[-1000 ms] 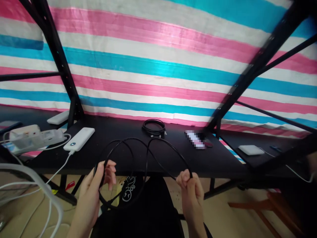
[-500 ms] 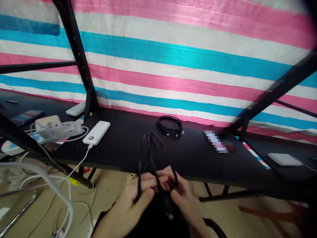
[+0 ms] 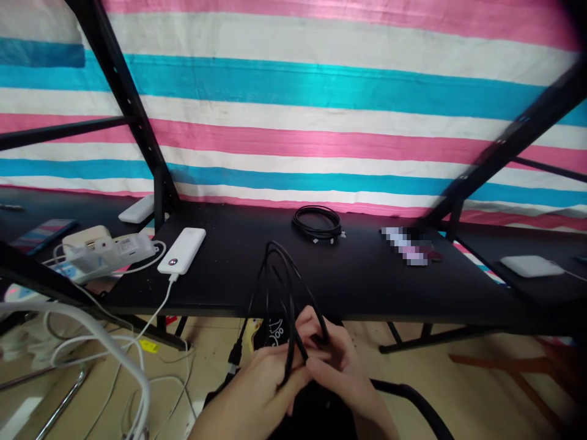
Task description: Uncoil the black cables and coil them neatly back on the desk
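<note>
My left hand (image 3: 259, 385) and my right hand (image 3: 342, 373) meet in front of the black table edge, both closed on a black cable (image 3: 277, 278). The cable is gathered into narrow upright loops that rise above my fingers. One plug end (image 3: 235, 355) of it hangs down to the left of my left hand. A second black cable (image 3: 318, 222), coiled flat, lies on the black table (image 3: 367, 287) further back.
A white power bank (image 3: 182, 250) with a white lead lies left on the table. A power strip with chargers (image 3: 103, 250) sits further left. White cables (image 3: 105, 342) trail over the floor at left. Black frame posts (image 3: 123, 104) rise at both sides; a white pad (image 3: 531, 266) lies right.
My hands came together from wide apart, folding the wide cable loops into narrow ones. Since half a second ago the loops stand a bit taller and a plug end hangs free.
</note>
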`<control>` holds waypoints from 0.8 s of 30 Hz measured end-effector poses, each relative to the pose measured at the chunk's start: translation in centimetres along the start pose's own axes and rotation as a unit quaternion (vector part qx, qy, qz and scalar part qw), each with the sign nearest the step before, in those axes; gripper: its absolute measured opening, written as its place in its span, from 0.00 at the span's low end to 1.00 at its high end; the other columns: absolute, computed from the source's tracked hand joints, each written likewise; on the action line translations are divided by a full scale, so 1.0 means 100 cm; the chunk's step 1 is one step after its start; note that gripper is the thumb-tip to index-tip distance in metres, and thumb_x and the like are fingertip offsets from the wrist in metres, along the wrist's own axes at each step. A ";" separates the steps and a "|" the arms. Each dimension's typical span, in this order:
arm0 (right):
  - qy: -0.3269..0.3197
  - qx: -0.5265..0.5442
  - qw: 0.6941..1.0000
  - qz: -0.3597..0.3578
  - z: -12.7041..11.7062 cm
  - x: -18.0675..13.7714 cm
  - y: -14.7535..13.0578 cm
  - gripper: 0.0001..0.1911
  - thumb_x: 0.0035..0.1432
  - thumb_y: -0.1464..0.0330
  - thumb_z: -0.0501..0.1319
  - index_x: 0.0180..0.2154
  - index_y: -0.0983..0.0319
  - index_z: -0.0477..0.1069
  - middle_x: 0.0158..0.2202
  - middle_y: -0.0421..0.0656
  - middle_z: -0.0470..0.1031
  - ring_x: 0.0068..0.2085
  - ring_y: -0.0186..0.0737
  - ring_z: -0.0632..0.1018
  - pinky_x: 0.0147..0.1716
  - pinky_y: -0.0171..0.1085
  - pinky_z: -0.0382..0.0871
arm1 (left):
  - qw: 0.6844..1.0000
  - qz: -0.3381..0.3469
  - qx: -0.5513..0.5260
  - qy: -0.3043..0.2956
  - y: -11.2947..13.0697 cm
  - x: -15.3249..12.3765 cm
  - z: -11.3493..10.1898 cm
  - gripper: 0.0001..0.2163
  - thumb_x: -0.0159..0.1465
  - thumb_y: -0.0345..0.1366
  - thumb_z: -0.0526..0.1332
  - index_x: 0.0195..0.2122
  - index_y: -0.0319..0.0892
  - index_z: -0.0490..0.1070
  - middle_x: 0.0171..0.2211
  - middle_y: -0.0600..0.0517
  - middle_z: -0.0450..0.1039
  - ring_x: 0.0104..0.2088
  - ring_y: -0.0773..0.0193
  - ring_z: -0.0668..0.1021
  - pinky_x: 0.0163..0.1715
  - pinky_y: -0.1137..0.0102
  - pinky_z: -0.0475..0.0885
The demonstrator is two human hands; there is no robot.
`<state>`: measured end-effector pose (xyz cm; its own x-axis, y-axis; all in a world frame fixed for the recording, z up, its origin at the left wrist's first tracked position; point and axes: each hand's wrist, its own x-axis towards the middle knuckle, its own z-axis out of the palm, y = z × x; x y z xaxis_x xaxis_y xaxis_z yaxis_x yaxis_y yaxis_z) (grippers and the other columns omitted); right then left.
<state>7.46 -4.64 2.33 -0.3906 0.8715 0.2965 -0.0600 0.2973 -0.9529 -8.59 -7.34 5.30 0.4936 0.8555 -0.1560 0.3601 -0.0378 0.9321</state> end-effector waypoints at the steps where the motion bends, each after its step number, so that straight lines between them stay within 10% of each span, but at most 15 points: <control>1: 0.006 0.003 1.000 -0.001 0.002 0.000 -0.001 0.15 0.53 0.55 0.62 0.29 0.61 0.70 0.29 0.42 0.63 0.29 0.35 0.66 0.28 0.34 0.64 | 1.000 -0.005 0.000 -0.007 -0.001 -0.001 0.001 0.16 0.68 0.41 0.48 0.46 0.49 0.74 0.37 0.52 0.75 0.35 0.64 0.74 0.45 0.70 0.67; 8: 0.116 0.103 0.983 0.097 0.009 -0.003 -0.002 0.11 0.57 0.61 0.62 0.29 0.60 0.64 0.30 0.40 0.65 0.27 0.31 0.64 0.25 0.30 0.61 | 0.994 0.036 -0.091 0.051 -0.013 0.000 0.004 0.15 0.67 0.43 0.50 0.45 0.44 0.72 0.25 0.54 0.71 0.22 0.69 0.70 0.27 0.74 0.66; 17: 0.331 0.125 0.934 0.053 -0.047 -0.012 0.003 0.05 0.52 0.67 0.63 0.30 0.60 0.68 0.31 0.38 0.64 0.22 0.25 0.58 0.21 0.29 0.53 | 0.868 0.075 -0.179 0.457 -0.028 0.001 -0.048 0.16 0.66 0.49 0.52 0.34 0.41 0.69 0.15 0.57 0.62 0.16 0.73 0.60 0.14 0.79 0.52; 24: 0.313 0.149 0.935 0.073 -0.050 -0.017 0.004 0.11 0.53 0.60 0.64 0.33 0.61 0.72 0.27 0.38 0.64 0.23 0.28 0.61 0.21 0.29 0.55 | 0.780 0.212 -0.074 0.585 0.005 0.024 -0.076 0.19 0.66 0.40 0.53 0.18 0.40 0.60 0.18 0.56 0.59 0.19 0.71 0.60 0.18 0.73 0.52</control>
<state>12.65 -4.05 1.72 0.1945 0.9796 0.0513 -0.3379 0.1160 -0.9340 -13.27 -1.35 7.90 -0.5469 0.6717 0.4998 0.2223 -0.4590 0.8602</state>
